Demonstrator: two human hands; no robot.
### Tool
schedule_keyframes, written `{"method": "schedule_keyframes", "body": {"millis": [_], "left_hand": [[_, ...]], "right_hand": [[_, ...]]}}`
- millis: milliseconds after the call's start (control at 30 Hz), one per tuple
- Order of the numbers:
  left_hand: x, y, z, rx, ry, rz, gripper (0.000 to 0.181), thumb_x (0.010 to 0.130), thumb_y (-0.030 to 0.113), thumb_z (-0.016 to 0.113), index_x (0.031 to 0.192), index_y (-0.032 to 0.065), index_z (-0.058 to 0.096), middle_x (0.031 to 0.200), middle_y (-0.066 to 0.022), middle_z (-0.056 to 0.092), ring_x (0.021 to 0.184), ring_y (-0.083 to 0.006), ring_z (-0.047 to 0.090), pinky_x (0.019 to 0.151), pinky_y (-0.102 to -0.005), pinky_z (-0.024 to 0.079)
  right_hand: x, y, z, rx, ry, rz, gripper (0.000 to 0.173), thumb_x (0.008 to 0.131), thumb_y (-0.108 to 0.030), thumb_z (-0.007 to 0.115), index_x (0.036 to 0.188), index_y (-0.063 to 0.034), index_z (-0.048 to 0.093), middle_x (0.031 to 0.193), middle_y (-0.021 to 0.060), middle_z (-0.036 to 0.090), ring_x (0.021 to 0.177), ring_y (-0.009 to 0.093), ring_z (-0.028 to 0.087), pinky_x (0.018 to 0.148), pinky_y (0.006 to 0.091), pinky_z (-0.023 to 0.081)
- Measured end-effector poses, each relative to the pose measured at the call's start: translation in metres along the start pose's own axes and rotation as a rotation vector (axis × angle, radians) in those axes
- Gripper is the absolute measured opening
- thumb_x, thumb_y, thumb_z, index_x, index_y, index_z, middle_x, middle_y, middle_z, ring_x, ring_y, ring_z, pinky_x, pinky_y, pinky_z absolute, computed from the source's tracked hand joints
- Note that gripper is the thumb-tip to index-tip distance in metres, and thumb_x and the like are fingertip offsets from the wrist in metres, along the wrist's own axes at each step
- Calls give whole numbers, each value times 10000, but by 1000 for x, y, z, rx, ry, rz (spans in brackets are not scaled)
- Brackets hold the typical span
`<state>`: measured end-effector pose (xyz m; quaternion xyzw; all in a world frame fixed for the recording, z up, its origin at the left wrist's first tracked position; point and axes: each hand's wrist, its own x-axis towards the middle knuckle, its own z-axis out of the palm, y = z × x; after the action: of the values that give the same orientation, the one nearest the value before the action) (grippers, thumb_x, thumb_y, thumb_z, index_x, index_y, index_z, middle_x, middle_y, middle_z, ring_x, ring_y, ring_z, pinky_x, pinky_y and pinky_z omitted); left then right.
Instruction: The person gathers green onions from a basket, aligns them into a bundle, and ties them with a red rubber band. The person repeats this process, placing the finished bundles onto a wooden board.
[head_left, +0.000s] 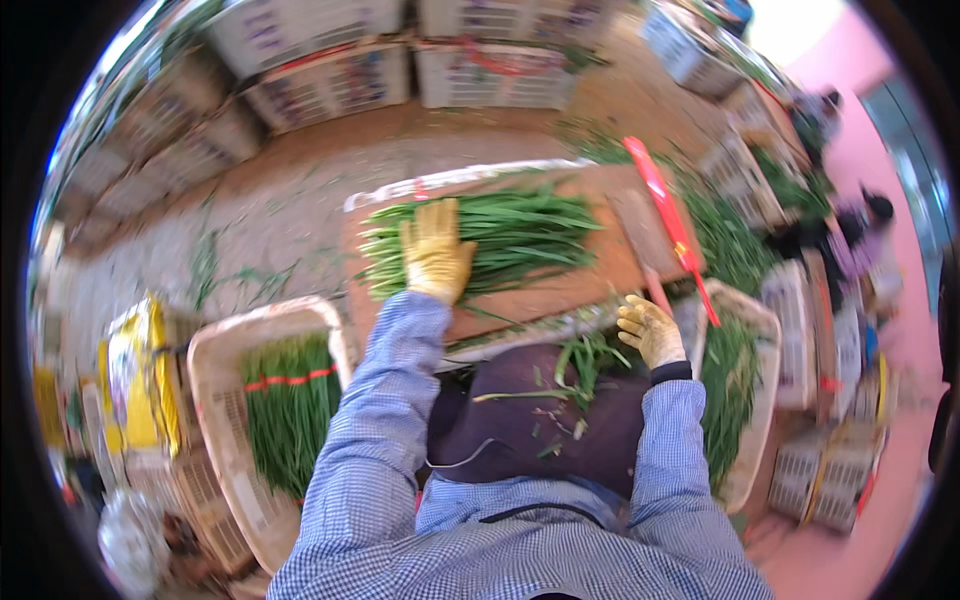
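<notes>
My left hand (436, 255), in a yellow glove, lies palm down on a pile of green garlic chives (525, 229), near their pale stem ends. The chives lie crosswise on a reddish-brown board (480, 315) in front of me. My right hand (649, 330), also gloved, hovers by the board's near right corner with its fingers loosely bent and nothing visible in them. Close to it is a pinkish handle (658, 291), beside a flat brown piece (637, 225) on the board. A bundle of red plastic ties (660, 199) lies across the board's right edge.
Left of me, a plastic crate (262, 480) holds chives (292, 412) tied with a red band. Another crate (757, 480) with chives stands right. Loose leaves (585, 367) lie on my lap. Stacked crates (495, 75) stand ahead. Other people (855, 225) are at the right.
</notes>
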<state>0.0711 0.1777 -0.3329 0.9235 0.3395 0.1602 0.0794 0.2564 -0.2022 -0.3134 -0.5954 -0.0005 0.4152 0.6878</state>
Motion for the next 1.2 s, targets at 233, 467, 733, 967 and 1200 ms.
{"method": "schedule_keyframes", "body": {"millis": [233,467,733,967,1200], "left_hand": [[-9,-4,16,144,93,38,802,885,372,670,1562,186,284,1576,-90,362,1472,-311,290,1193,-551,174],[-3,7,-8,88,25,110,801,882,371,680,1565,221,288,1584,-67,357,1475,-282,290,1181,-557,201],[4,20,-26,249,-116,35,896,836,314,746,1577,261,243,1605,-40,314,1489,-243,267,1187,-544,195],[-1,81,-56,33,11,199,859,790,-16,682,1546,173,319,1565,-113,370,1442,-298,352,1189,-436,261],[-140,360,-50,-964,-476,556,203,850,17,677,1053,12,684,1001,-119,733,898,-237,704,793,-367,572]], "right_hand": [[-160,37,-132,-81,488,10,244,975,-149,619,1193,-49,658,947,105,729,694,168,671,636,298,567],[-239,79,-214,23,876,15,184,970,-96,603,1139,-54,664,851,60,720,567,116,608,507,250,490],[-184,88,-316,-311,1022,-118,287,860,26,625,1139,-31,661,929,74,707,715,135,628,632,259,508],[-166,84,-427,-593,1335,-130,427,767,-15,740,1183,-28,648,1094,139,709,1004,252,677,904,356,531],[-112,28,-435,-986,1371,-5,691,800,-426,779,1335,-38,577,1230,184,653,1166,326,616,1013,391,472]]}}
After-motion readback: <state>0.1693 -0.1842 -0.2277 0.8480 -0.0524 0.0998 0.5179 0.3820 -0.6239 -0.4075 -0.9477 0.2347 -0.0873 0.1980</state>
